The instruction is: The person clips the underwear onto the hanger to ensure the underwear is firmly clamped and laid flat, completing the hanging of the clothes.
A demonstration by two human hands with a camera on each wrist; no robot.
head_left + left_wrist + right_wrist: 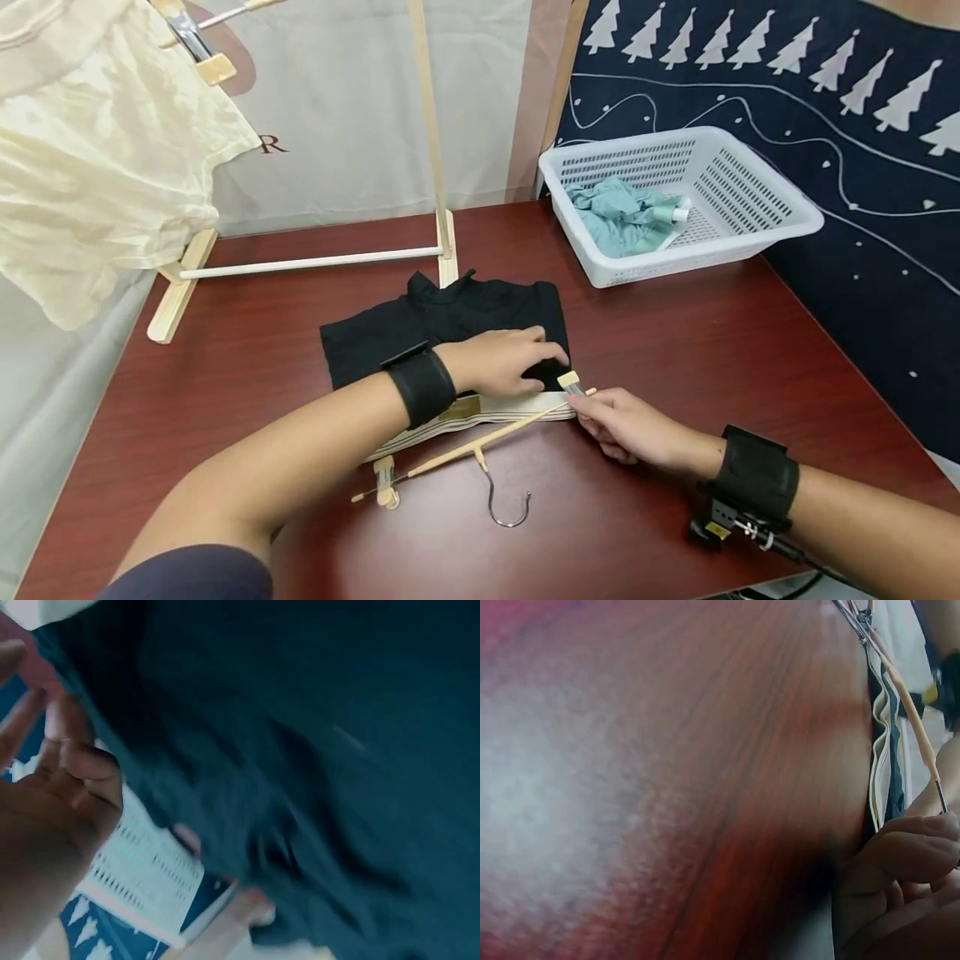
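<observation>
The left hand (501, 360) lies flat, fingers straight, pressing the folded black fabric garment (442, 329) at its near right corner, just above the garment's cream striped waistband (480, 412). The right hand (626, 425) sits just to the right of the left, fingers curled in a pinch on the right-hand clip (570, 383) of the slim wooden clip hanger with a metal hook (480, 454). The hanger runs from that pinch down and away to the left, crossing the waistband, with its second clip (386, 483) under the left forearm and its hook pointing toward the person.

Risk, as judged: the clip may bite only part of the waistband, since the band's layers fan apart in the right wrist view; the garment could then hang crooked or slip free. If the left hand's pressure eases, the fabric may drag across the dark red wooden table (675, 333) and lose its fold.

Beyond the right hand stands a white perforated plastic basket (750, 208) holding teal cloth (618, 218).
</observation>
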